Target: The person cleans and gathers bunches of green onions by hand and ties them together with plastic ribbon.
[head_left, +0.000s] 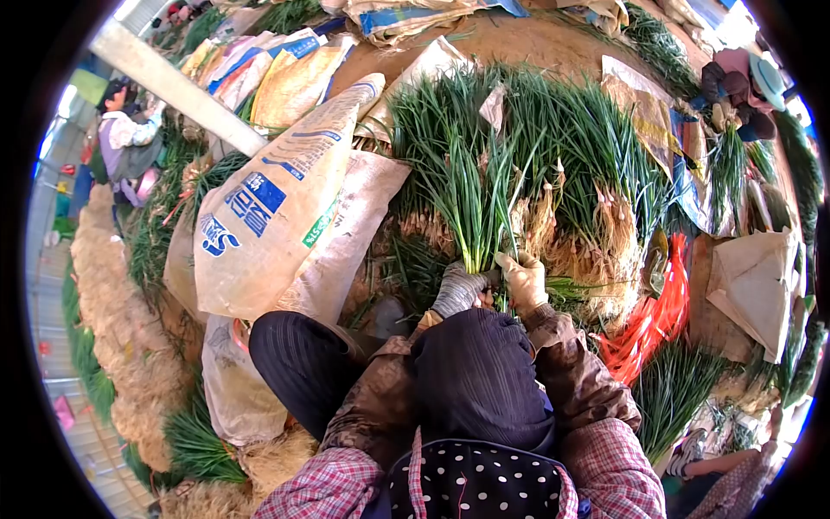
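A wrinkled-gray-gloved left grip (458, 291) clasps slender, pointed green onions (464, 216) fanning above it, a cream-gloved right grip (524, 280) just beside, its hold unclear.

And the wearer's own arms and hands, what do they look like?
Left hand: grey glove. Right hand: seemingly gloved too, paler. Forearms: brown, mottled, slightly shiny sleeve covers, creased. Upper arms: red-pink and white checked sleeves. No cables visible.

The bunch (472, 228) has long, slender green leaves, gathered at paler, yellowish-green lower stems. Leaves fan forward and outward; the base sits between the left hand (459, 291) and right hand (524, 282).
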Demonstrator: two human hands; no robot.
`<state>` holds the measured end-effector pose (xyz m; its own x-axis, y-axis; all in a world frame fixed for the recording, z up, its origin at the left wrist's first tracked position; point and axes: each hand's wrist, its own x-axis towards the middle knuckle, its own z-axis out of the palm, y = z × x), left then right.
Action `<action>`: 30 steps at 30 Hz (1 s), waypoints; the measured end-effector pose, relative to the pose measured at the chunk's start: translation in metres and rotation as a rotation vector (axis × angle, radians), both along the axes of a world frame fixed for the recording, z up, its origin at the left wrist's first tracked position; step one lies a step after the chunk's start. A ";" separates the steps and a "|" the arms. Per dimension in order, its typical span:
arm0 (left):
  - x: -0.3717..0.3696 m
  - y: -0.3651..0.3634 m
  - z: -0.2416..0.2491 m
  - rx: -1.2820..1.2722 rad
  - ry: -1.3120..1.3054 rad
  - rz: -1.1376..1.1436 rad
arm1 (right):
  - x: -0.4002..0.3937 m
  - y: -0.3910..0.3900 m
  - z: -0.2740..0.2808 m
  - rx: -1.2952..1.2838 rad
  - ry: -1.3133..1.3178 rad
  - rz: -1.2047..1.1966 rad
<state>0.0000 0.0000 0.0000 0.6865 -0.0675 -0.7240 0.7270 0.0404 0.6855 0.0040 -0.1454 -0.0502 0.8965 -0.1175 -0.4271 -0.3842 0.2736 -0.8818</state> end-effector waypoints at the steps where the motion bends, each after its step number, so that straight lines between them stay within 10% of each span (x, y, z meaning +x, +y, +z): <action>1: 0.000 0.000 0.001 0.012 0.000 0.042 | -0.001 -0.003 -0.005 0.003 0.031 -0.026; 5: -0.001 -0.001 0.000 -0.155 -0.123 0.284 | -0.026 -0.033 -0.053 -0.265 0.191 0.009; 7: -0.002 0.004 -0.004 -0.455 -0.239 0.390 | -0.034 -0.060 -0.049 -0.966 0.223 0.772; 10: 0.001 0.006 0.009 -0.475 -0.118 0.446 | -0.066 -0.076 -0.048 -1.251 0.129 1.642; 13: -0.003 0.006 0.002 -0.517 -0.026 0.418 | 0.001 -0.054 0.024 -1.293 0.318 1.290; 17: -0.003 0.016 -0.026 -0.370 0.159 0.245 | 0.113 -0.050 0.020 -1.644 -0.223 0.500; 30: 0.001 0.008 -0.022 -0.378 -0.005 0.378 | 0.188 -0.057 0.079 -1.420 0.194 0.723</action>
<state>0.0012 0.0083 -0.0224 0.7167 -0.0705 -0.6938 0.6108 0.5436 0.5757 0.1918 -0.2019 0.0284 0.8851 -0.0952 -0.4555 -0.1946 -0.9649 -0.1764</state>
